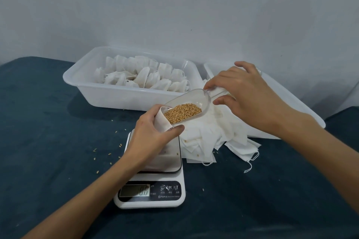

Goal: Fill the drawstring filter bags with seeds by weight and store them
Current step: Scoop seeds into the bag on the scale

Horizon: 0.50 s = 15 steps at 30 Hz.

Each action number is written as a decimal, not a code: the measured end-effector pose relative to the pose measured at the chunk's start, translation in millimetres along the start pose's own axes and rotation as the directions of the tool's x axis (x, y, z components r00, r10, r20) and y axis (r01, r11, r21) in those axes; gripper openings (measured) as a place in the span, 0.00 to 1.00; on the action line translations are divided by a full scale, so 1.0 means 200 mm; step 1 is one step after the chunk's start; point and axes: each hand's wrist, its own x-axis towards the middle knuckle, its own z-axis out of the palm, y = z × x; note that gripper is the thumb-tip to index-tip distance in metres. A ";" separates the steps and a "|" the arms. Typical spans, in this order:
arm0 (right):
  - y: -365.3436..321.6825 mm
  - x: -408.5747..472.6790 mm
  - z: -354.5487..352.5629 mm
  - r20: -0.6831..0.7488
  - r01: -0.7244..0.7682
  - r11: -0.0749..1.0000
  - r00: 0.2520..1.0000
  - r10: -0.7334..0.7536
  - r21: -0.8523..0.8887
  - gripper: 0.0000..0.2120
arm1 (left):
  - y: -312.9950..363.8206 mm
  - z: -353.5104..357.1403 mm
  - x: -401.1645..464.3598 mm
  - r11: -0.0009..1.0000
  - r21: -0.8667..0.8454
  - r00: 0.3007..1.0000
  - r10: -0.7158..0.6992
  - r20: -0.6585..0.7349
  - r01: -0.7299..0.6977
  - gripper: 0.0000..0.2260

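Left hand (155, 132) grips an open filter bag (162, 121) just above the scale (155, 180) platform. Right hand (244, 93) pinches the handle of a clear scoop (186, 105), tilted, lip at the bag mouth, seeds (183, 115) still in the scoop. Scale display reads 0.0 (blurry). Empty bags pile (213, 137) touches the scale's right edge. Tray of filled bags (124, 97) sits behind, near the wall; second tray (291, 103) right, mostly hidden behind the right hand. Stray seeds left of the scale; open dark table (48, 122) left and front.
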 end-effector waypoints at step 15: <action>-0.01 0.01 0.02 -0.027 0.016 1.000 1.000 -0.016 -0.015 0.14 | 0.01 0.00 0.00 0.999 -0.028 0.999 0.016 -0.036 -0.017 0.22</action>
